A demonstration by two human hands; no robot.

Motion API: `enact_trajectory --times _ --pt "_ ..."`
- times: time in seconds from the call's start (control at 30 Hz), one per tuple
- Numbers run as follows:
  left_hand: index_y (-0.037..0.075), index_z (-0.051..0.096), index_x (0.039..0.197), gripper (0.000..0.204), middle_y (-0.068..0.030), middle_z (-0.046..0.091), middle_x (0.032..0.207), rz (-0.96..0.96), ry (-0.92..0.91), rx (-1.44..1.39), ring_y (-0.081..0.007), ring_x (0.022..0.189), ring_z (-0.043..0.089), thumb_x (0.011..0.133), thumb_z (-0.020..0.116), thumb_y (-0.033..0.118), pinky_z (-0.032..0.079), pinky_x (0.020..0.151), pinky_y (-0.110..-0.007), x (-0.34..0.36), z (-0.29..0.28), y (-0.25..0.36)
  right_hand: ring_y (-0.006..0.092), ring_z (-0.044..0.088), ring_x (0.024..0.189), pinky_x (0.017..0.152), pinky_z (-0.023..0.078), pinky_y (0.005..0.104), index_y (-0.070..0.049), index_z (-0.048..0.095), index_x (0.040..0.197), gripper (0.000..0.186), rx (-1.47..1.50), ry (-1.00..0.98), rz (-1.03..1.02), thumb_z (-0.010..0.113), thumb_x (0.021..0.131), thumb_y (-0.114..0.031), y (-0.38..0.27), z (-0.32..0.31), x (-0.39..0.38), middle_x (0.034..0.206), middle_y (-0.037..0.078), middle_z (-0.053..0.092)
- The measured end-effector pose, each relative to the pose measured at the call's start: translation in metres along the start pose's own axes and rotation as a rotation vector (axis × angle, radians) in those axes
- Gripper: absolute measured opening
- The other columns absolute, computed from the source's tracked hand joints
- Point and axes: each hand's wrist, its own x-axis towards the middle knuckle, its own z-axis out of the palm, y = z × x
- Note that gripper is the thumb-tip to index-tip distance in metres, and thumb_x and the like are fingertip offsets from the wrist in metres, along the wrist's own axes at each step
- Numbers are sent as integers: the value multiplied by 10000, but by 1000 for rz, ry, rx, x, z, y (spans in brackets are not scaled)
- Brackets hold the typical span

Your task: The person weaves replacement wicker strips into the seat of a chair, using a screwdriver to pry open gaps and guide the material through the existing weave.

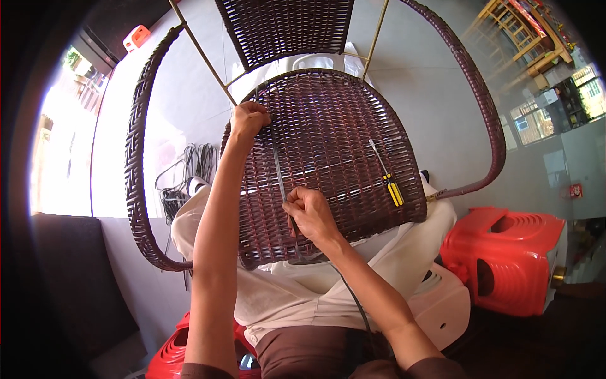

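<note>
Flat strip (pixel 278 165) runs near to far along the left of the woven seat (pixel 341 139), your right hand (pixel 310 215) pinching it in its grip, your left hand (pixel 247 121) curled farther off, its hold impossible to tell.

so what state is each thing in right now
Left hand: curled at woven seat's left side, grip unclear
Right hand: pinching strip
Strip: drawn nearly straight over seat
Screwdriver: lying on seat
Spare strips: loosely looped on floor
Left armrest: wrapped
Gold bar: bare
</note>
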Motion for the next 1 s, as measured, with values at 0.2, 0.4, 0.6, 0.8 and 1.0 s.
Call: enact_trajectory --times 0.2,0.4,0.6,0.8,1.0 --pt "39 655 765 164 -130 647 729 106 221 354 -234 697 624 621 589 81 488 687 -322 -13 8 7 89 499 457 411 408 253 31 559 781 56 -111 36 -64 586 798 -15 -5 4 -9 608 55 584" --pt "56 666 819 227 -119 643 727 137 210 404 -225 691 621 635 533 37 490 677 -319 -21 3 5 89 496 492 479 412 250 35 563 757 88 -87 -80 68 611 785 -33 -3 8 -25 613 58 589" --pt "42 655 905 248 -126 617 790 383 219 339 -215 692 615 677 575 -13 494 679 -319 -34 5 -10 120 532 453 425 426 257 35 533 764 95 17 -34 130 549 824 -38 3 10 -28 586 74 572" --pt "-5 631 961 267 -145 582 900 411 308 389 -261 786 595 703 569 -33 472 738 -338 -63 3 -11 136 558 486 432 464 256 -2 500 859 73 250 -96 303 493 867 -74 7 13 -29 634 65 556" --pt "-9 598 1001 302 -126 566 1069 510 272 487 -299 1002 541 706 546 -47 419 887 -351 -94 11 -22 134 536 469 424 472 253 -39 524 988 227 559 -52 470 452 904 -237 -5 11 -8 658 58 557"
